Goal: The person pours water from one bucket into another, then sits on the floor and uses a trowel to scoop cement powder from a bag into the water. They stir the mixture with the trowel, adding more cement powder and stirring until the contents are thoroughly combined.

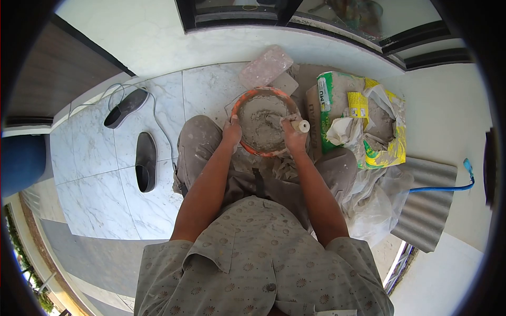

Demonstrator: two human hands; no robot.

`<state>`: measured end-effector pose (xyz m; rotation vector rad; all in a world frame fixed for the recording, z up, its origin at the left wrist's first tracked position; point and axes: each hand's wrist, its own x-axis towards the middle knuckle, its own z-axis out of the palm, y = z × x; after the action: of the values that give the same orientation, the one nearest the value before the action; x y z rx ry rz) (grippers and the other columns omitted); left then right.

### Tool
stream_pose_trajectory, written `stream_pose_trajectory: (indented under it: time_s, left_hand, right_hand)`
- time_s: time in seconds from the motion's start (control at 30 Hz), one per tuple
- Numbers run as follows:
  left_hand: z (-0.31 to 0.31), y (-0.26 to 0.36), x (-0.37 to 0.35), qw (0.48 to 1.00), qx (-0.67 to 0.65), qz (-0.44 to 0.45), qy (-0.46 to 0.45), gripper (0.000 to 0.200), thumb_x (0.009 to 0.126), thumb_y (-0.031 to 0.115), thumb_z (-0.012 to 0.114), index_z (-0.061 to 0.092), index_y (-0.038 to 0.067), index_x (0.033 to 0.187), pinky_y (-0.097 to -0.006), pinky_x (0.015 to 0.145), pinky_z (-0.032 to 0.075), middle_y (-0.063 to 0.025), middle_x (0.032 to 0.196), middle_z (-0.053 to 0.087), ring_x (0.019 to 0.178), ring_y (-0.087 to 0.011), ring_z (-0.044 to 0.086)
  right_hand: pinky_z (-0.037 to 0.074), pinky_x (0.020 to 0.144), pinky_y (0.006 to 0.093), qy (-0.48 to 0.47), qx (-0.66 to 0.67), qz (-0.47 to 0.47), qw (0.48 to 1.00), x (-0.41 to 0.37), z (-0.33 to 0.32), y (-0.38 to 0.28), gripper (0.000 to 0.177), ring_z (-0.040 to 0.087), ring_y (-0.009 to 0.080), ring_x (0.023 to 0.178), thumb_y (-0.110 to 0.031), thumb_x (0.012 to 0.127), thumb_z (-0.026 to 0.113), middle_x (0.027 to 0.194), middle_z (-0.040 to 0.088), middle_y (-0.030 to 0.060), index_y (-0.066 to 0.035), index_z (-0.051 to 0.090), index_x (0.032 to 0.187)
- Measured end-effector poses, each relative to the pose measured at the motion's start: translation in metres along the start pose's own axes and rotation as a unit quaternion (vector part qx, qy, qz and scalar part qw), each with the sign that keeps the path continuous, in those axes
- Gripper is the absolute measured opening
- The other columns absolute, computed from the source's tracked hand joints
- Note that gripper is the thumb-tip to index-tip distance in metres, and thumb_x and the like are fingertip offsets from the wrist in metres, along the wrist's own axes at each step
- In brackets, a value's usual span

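An orange-rimmed bucket [243, 142] stands between my knees, holding wet grey mortar [258, 134]. My left hand [232, 131] is closed on the left side of its rim. In my right hand [294, 138], at the right side of the bucket, is a trowel [301, 126] with a pale, round-ended handle. The trowel's blade is mostly hidden in the mortar, whose surface is churned near the middle.
An opened green and yellow bag [329, 131] of grey powder stands right of the bucket. Behind the bucket lies a pinkish block [266, 66]. Two dark shoes [146, 160] and a thin cable [163, 124] lie left. A blue hose [437, 188] crosses a corrugated sheet [427, 210] at right.
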<state>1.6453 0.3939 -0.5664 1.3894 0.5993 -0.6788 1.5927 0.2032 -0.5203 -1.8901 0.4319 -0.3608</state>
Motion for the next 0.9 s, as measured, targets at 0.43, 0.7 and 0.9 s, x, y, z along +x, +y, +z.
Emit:
stream_pose_trajectory:
  time_s: [0.43,0.7,0.9]
  left_hand:
    - [-0.001,-0.002,0.005,1.000,-0.002,0.003,0.004,0.059,0.101,0.043,0.038,0.031,0.001,0.142,-0.0376,0.100,0.038,-0.0157,0.136,0.044,0.121,-0.0254,0.047]
    - [-0.004,-0.011,0.014,1.000,-0.013,0.008,-0.009,0.058,0.101,0.043,0.037,0.032,0.003,0.143,-0.0389,0.100,0.040,-0.0159,0.137,0.044,0.121,-0.0254,0.048]
    - [-0.004,-0.008,0.015,1.000,-0.015,0.018,-0.015,0.057,0.101,0.043,0.037,0.032,0.003,0.142,-0.0388,0.099,0.041,-0.0152,0.136,0.045,0.120,-0.0253,0.048]
  right_hand:
    - [0.047,0.062,0.0281,0.048,0.108,0.084,0.990,0.002,0.012,-0.023,0.016,0.056,0.0106,0.066,-0.007,0.081,0.068,0.075,0.059,0.0016,-0.005,0.052,0.080]
    - [0.047,0.067,0.0293,0.004,0.255,0.024,0.967,0.018,-0.014,-0.054,0.011,0.056,0.0132,0.070,-0.004,0.083,0.064,0.077,0.057,0.0035,-0.004,0.054,0.087]
    - [0.046,0.064,0.0269,0.042,0.156,0.097,0.982,0.004,0.020,0.005,0.016,0.057,0.0111,0.071,-0.003,0.080,0.067,0.076,0.058,0.0017,-0.004,0.054,0.089]
